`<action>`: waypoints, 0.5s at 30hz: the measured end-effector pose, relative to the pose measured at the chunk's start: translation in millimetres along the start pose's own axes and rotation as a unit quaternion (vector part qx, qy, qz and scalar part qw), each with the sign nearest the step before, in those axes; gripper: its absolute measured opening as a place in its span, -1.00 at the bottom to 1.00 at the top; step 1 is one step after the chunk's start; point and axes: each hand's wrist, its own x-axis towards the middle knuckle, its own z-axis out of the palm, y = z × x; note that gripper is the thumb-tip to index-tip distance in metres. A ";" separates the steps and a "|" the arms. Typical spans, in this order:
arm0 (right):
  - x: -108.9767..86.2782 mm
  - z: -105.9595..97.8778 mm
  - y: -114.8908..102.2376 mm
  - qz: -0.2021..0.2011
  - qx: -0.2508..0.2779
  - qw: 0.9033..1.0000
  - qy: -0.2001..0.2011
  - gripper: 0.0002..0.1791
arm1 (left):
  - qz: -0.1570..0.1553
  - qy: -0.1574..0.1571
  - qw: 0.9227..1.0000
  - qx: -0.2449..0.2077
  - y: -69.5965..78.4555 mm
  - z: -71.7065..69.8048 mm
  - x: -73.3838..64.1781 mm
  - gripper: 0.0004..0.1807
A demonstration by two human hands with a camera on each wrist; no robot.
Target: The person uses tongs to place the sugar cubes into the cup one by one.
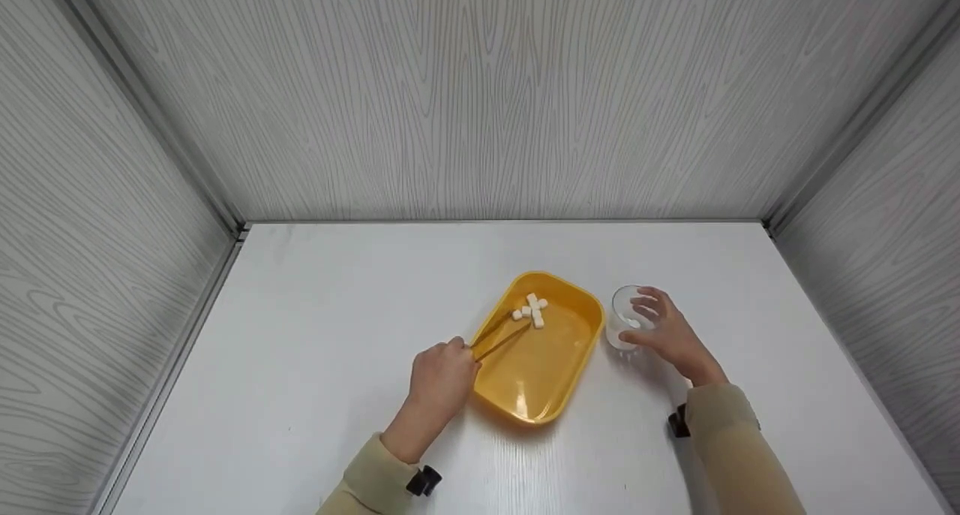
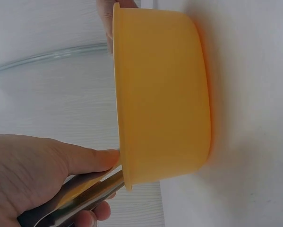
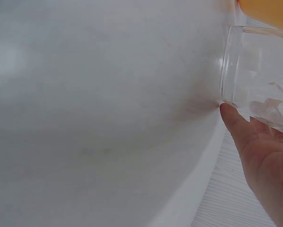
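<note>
In the head view my left hand (image 1: pixel 442 376) grips a pair of metal tongs (image 2: pixel 87 196). The tongs reach over the near left rim of a yellow tray (image 1: pixel 536 380), their arms apart. Around their tips lie several small white cubes (image 1: pixel 538 318) on the tray's floor. My right hand (image 1: pixel 671 342) is curved around the right side of a clear drinking glass (image 1: pixel 616 323), which stands upright just right of the tray. In the right wrist view its thumb lies by the base of the glass and the other fingers are partly hidden behind it.
A white tabletop (image 1: pixel 337 297) holds the tray and glass. Pale wood-grain panels (image 1: pixel 480 102) enclose the back and both sides. Each wrist carries a small black device (image 1: pixel 424 481) over a beige sleeve (image 1: pixel 375 474).
</note>
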 end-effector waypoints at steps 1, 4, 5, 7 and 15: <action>1.8 -0.2 3.6 0.000 -0.003 1.000 0.003 0.06 | -0.002 -0.003 1.000 -0.002 -0.1 -0.4 0.1 -0.74; 2.7 -0.5 5.8 0.002 -0.012 1.000 0.011 0.05 | -0.006 -0.011 1.000 -0.008 -0.4 -0.7 0.5 -0.76; 2.5 -0.2 5.8 0.000 -0.015 1.000 0.012 0.05 | -0.007 -0.013 1.000 -0.010 -0.5 -0.5 0.5 -0.76; 1.9 0.1 5.9 -0.001 -0.015 1.000 0.011 0.06 | -0.007 -0.011 1.000 -0.012 -0.7 -0.2 0.4 -0.76; 1.8 0.1 5.2 0.003 -0.015 1.000 0.012 0.05 | 0.001 0.010 1.000 -0.016 -0.9 2.2 -0.4 -0.80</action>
